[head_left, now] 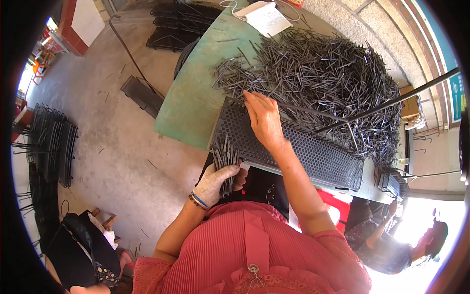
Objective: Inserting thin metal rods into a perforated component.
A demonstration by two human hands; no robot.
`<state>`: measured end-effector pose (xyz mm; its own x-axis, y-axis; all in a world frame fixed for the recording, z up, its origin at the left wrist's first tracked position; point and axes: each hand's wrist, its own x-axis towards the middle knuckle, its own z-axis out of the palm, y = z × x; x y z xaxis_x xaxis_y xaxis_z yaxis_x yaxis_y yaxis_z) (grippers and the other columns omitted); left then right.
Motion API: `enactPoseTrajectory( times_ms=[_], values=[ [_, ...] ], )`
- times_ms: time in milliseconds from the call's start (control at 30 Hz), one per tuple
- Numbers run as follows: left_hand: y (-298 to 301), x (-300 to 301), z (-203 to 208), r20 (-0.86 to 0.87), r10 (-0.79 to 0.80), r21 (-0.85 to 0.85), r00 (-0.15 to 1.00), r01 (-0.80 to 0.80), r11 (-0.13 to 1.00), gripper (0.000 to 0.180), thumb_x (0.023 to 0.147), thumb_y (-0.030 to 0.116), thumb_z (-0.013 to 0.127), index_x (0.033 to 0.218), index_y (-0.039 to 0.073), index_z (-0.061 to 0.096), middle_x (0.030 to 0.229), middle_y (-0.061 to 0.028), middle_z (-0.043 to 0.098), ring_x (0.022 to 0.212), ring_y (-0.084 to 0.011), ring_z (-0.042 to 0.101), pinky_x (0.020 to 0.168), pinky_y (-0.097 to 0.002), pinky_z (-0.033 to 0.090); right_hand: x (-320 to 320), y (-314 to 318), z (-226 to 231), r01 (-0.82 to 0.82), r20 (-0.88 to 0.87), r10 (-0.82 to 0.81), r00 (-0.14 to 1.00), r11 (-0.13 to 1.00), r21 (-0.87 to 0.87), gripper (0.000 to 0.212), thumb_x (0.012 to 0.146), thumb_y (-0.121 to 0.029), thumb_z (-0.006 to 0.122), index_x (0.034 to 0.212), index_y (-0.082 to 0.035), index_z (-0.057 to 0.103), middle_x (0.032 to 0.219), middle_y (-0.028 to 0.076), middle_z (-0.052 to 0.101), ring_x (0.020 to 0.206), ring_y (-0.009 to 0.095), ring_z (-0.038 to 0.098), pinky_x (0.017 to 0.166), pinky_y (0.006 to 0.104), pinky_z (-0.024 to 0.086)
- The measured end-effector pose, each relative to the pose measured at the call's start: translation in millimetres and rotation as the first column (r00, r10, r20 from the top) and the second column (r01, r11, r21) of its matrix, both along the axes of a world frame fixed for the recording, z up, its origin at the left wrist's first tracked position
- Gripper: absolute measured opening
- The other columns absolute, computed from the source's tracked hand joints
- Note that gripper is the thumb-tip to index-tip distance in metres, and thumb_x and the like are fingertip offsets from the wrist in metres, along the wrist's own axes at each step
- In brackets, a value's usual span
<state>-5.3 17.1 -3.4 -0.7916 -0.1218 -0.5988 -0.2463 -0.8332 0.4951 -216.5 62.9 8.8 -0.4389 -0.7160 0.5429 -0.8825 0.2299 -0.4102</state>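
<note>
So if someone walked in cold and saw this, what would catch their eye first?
Probably the huge heap of thin dark metal pins covering the far right of the green table. Next, the long black perforated tray at the table's near edge, where the bare right hand rests on it. Just below, the gloved left hand grips a bundle of pins.

A worn green tabletop carried a sprawling heap of thin dark metal pins; nearer lay a black perforated tray, beyond a white paper pad.
</note>
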Motion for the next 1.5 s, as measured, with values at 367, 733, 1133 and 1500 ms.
enactPoseTrajectory(
  times_ms=[367,733,1133,1500],
  values=[
    [2.5,1.6,-2.2,-0.029,-0.014,-0.013,0.999,0.014,1.000,0.031,0.091,0.018,0.063,0.118,0.004,0.059,0.096,-0.0093,0.069,0.080,-0.0186,0.067,0.069,-0.0316,0.055,1.5,4.4,-1.1,-0.084,-0.093,0.090,0.992,0.994,0.066,0.030,0.090,-0.004,0.059,0.121,-0.005,0.062,0.111,0.011,0.068,0.114,0.026,0.059,0.097,0.0406,0.041],
    [3.9,-1.8,2.5,-0.022,0.013,-0.030,1.000,-0.014,0.999,0.031,0.089,0.016,0.064,0.116,0.002,0.058,0.095,-0.0093,0.068,0.079,-0.0176,0.066,0.067,-0.0302,0.055,-1.6,4.6,-7.3,0.002,-0.216,0.025,0.976,0.992,0.124,0.030,0.089,-0.001,0.058,0.119,-0.003,0.062,0.110,0.011,0.067,0.114,0.028,0.059,0.098,0.0419,0.040],
    [4.1,-6.0,13.6,-0.177,-0.023,-0.132,0.984,-0.001,0.991,0.032,0.087,0.018,0.067,0.112,0.001,0.058,0.091,-0.0107,0.067,0.076,-0.0189,0.065,0.064,-0.0304,0.053,51.9,55.2,20.0,-0.183,0.891,-0.003,0.454,0.978,0.096,0.028,0.089,-0.021,0.070,0.098,0.005,0.069,0.078,0.005,0.069,0.071,0.006,0.060,0.065,0.0237,0.050],
    [25.9,1.0,21.0,-0.105,-0.053,-0.226,0.993,0.028,0.974,0.032,0.088,0.022,0.066,0.112,0.002,0.059,0.098,-0.0099,0.068,0.085,-0.0196,0.067,0.069,-0.0302,0.055,55.9,80.5,10.4,-0.093,0.963,0.102,0.251,0.992,-0.081,0.020,0.086,-0.016,0.071,0.095,0.002,0.072,0.080,0.001,0.068,0.073,0.007,0.059,0.066,0.0212,0.047]
  ],
)
